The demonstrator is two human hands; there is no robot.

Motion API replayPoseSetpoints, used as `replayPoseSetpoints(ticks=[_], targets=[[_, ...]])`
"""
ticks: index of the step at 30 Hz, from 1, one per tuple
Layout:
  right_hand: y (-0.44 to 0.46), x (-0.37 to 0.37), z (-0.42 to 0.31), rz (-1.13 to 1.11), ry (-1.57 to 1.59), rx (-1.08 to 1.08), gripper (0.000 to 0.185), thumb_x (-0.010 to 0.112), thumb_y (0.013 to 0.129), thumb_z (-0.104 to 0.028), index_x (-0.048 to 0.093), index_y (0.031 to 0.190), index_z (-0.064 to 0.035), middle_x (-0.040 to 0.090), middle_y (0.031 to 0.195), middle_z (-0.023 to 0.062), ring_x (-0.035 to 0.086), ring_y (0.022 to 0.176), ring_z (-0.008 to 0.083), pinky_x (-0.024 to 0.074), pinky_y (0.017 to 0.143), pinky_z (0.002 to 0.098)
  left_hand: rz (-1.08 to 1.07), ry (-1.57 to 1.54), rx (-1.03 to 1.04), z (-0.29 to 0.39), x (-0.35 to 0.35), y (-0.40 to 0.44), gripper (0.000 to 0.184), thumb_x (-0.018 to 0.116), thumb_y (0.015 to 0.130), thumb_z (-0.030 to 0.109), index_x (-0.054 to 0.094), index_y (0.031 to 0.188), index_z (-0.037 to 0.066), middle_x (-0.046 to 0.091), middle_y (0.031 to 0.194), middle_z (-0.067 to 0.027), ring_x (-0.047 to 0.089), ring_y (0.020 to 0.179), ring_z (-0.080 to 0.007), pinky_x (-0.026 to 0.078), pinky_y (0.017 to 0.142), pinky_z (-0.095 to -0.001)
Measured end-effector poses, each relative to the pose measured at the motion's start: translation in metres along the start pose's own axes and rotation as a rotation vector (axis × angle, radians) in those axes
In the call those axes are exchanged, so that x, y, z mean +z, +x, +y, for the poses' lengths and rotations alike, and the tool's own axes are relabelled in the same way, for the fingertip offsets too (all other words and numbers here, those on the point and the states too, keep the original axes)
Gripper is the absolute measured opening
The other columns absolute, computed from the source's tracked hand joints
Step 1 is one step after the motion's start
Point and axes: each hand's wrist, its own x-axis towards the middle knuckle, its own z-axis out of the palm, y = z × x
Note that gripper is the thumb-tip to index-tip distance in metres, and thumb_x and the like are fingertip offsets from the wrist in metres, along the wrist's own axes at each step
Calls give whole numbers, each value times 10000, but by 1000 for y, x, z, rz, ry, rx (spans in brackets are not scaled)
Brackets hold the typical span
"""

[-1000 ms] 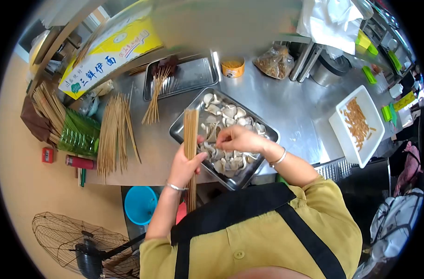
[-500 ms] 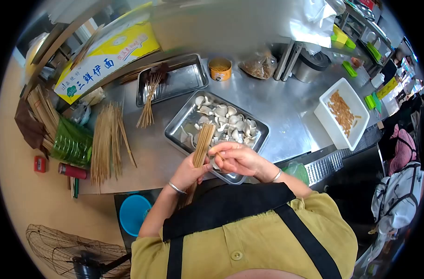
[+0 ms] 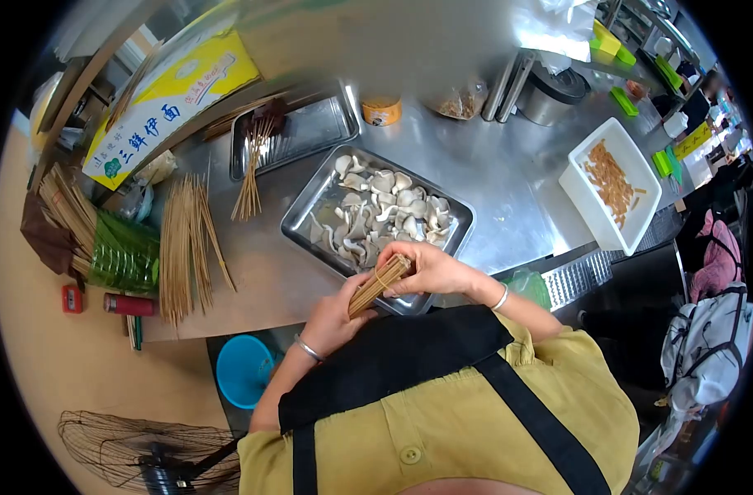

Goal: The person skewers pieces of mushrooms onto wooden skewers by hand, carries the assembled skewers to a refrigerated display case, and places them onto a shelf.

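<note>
My left hand is wrapped round a bundle of bamboo skewers, tilted with its upper end to the right. A thin rubber band circles the bundle near that end. Fingers and thumb of my right hand close on the banded end. Just beyond both hands lies a metal tray holding pale oyster mushroom pieces. The lower part of the bundle is hidden by my left hand and the black apron.
Loose skewers lie to the left, with more on a second metal tray behind. A white tub of brown strips stands right. A tin sits at the back. Below the counter are a blue bucket and a fan.
The bundle has tipped lower and its end now points right. My right hand has moved from beside the bundle onto its upper end, where the band now shows round the skewers.
</note>
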Motion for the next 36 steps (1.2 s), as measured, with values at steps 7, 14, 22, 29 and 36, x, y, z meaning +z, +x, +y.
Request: replayPoseSetpoints(ticks=[7,14,22,29,36], targets=[[-8,-5,35,65,132,-95,212,502,931,-260,529,821,-80,486,595,-41,410,522,23,301,458,182,90,-521,-155,9,-1,-5,802,673,771,73,205,1419,138,572,970,-46,548,772,-136,468,718,-282],[9,-11,38,-139,1568,-109,282,450,932,-253,581,896,-5,588,796,39,372,519,52,342,505,176,279,-466,40,9,9,1,704,663,776,49,312,1378,146,544,767,-26,551,625,-133,469,566,-289],[1,-12,-45,-53,-414,-656,360,534,894,-256,542,1168,-23,609,1031,130,582,790,224,468,725,322,207,617,-60,30,-31,-6,643,611,735,65,411,1315,255,612,893,-78,606,729,-310,495,629,-395],[13,-8,33,-114,1301,-207,434,510,903,-264,422,1278,-63,590,1011,115,441,639,73,400,603,207,201,-658,-329,21,-24,2,648,640,785,68,346,1353,170,625,936,-108,635,768,-199,489,642,-329],[-5,-23,-34,17,500,-362,244,476,910,-224,468,1090,-58,573,1116,162,409,594,71,357,534,178,236,423,127,24,-35,5,678,578,714,-15,410,1320,237,587,799,-92,603,705,-314,489,590,-394]])
